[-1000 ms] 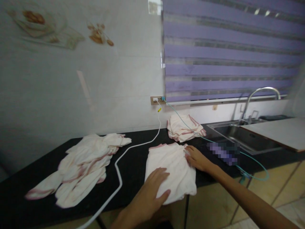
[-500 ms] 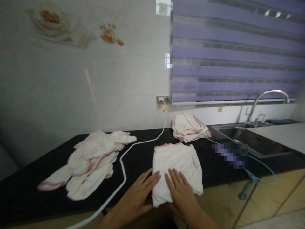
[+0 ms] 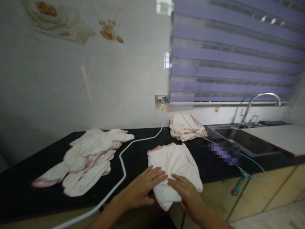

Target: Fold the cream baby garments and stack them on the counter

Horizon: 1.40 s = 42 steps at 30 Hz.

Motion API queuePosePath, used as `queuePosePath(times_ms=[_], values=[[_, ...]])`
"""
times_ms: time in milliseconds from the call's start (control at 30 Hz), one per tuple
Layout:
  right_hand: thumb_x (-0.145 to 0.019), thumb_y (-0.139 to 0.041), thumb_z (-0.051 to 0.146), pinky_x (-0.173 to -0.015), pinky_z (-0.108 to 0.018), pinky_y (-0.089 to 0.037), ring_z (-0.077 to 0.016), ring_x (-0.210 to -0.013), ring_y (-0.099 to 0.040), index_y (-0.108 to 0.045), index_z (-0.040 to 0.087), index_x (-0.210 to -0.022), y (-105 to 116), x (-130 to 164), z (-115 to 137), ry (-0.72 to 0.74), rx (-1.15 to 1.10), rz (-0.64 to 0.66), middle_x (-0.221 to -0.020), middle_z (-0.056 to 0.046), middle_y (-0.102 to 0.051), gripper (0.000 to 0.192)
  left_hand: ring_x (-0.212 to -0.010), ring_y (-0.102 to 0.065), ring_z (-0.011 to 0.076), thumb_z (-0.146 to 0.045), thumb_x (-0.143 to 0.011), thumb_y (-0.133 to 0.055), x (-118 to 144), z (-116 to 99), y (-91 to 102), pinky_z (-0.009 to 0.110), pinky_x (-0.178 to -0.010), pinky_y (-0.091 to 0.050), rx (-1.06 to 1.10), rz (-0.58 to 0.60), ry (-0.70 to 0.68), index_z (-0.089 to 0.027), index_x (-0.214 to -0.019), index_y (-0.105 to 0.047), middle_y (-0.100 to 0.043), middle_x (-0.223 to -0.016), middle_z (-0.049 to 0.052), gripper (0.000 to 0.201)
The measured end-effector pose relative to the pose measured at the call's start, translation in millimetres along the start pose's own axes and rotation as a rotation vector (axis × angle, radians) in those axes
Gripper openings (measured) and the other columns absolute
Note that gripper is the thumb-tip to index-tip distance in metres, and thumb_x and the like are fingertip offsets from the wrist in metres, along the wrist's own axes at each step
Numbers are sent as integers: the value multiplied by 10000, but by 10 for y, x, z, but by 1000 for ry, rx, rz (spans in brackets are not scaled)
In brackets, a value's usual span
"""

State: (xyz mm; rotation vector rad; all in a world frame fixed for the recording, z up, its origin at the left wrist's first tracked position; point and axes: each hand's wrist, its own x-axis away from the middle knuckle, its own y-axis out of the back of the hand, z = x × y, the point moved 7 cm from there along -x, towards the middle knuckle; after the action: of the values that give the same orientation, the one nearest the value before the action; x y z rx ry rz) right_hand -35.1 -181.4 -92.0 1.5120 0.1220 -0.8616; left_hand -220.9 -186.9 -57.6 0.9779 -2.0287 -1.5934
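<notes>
A folded white cloth (image 3: 176,159) with pink edging lies at the front of the black counter, its near end hanging over the edge. My left hand (image 3: 150,181) rests on the cloth's left side with fingers stretched over it. On the right side lies my right hand (image 3: 186,190), its fingers extended and pointing inward. Between the two hands the fabric is creased, and its near corner sticks out in a point. Both thumbs are low, near the front edge; what they touch is partly hidden.
A loose heap of white cloths (image 3: 88,162) covers the counter's left. Behind stands a folded cloth stack (image 3: 187,128). A white cable (image 3: 122,165) runs from the wall socket (image 3: 162,99) past my left arm. A teal cord (image 3: 257,162) loops right, near the sink (image 3: 243,136).
My hands have drawn closer together on the cloth, the right fingers turning inward. The cloth has wrinkled in the middle and its near edge has narrowed. The view has shifted slightly right.
</notes>
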Motion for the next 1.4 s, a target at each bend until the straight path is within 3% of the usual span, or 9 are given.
queuePosePath(times_ms=[233, 433, 533, 633, 767, 867, 1000, 1100, 1400], values=[[-828, -471, 118, -1015, -334, -562, -211, -1196, -692, -709, 254, -1332, 367, 319, -90, -240, -335, -191, -1277, -68, -742, 573, -1482, -422, 307, -306, -879, -686, -50, 287, 27, 473, -1267, -257, 161, -176, -14, -254, -1534, -491, -494, -1583, 126, 686], [-834, -628, 364, -908, -339, -594, -255, -995, -744, -824, 222, -1049, 737, 269, -278, -588, -654, -370, -1102, -81, -797, 324, -1281, -607, 315, -304, -822, -725, -133, 542, 247, 510, -1222, -290, 397, -264, 147, -236, -1117, -777, -753, -1232, 75, 307], [-804, -698, 566, -877, -370, -598, -299, -974, -741, -818, 166, -984, 842, 248, -415, -818, -820, -465, -1052, -114, -800, 455, -923, -700, 253, -363, -791, -747, -150, 585, 443, 371, -909, -516, 583, -323, 298, -178, -974, -791, -782, -952, 61, 265], [-755, -749, 689, -829, -380, -605, -323, -976, -746, -782, 132, -1100, 841, 249, -471, -1064, -1047, -528, -1051, -142, -795, 656, -660, -591, 161, -419, -731, -796, -164, 578, 690, 240, -625, -431, 727, -451, 357, -144, -772, -751, -673, -678, 6, 282], [-770, -787, 658, -855, -367, -601, -295, -991, -753, -709, 128, -1259, 845, 117, -423, -1130, -1283, -572, -1084, -146, -789, 725, -643, -565, 132, -444, -677, -865, -269, 568, 886, 213, -593, -393, 987, -578, 341, -138, -791, -752, -671, -700, -5, 346], [-796, -787, 608, -847, -362, -603, -279, -953, -761, -706, 122, -1242, 743, 48, -525, -1150, -1311, -552, -1048, -142, -795, 665, -731, -663, 186, -431, -705, -871, -394, 616, 749, 263, -683, -496, 1272, -563, 403, -127, -944, -781, -757, -857, 57, 397], [-838, -752, 455, -792, -346, -600, -271, -842, -770, -743, 92, -1069, 431, 83, -859, -1259, -1225, -471, -912, -141, -798, 430, -849, -735, 297, -386, -704, -874, -520, 725, 224, 395, -827, -573, 1615, -390, 568, -97, -962, -779, -789, -952, 152, 399], [-848, -718, 343, -749, -322, -592, -252, -786, -766, -744, 96, -1013, 241, 85, -1055, -1277, -1197, -359, -860, -122, -796, 298, -809, -739, 269, -303, -647, -920, -534, 908, 3, 373, -812, -585, 1661, -520, 587, -115, -948, -756, -789, -898, 122, 390], [-881, -710, 350, -683, -282, -563, -211, -741, -747, -722, 87, -997, 208, 10, -1220, -1206, -1267, -135, -913, -143, -792, 288, -861, -704, 206, -207, -564, -923, -553, 1112, 128, 280, -780, -543, 1430, -757, 459, -172, -1150, -686, -757, -976, 54, 634]])
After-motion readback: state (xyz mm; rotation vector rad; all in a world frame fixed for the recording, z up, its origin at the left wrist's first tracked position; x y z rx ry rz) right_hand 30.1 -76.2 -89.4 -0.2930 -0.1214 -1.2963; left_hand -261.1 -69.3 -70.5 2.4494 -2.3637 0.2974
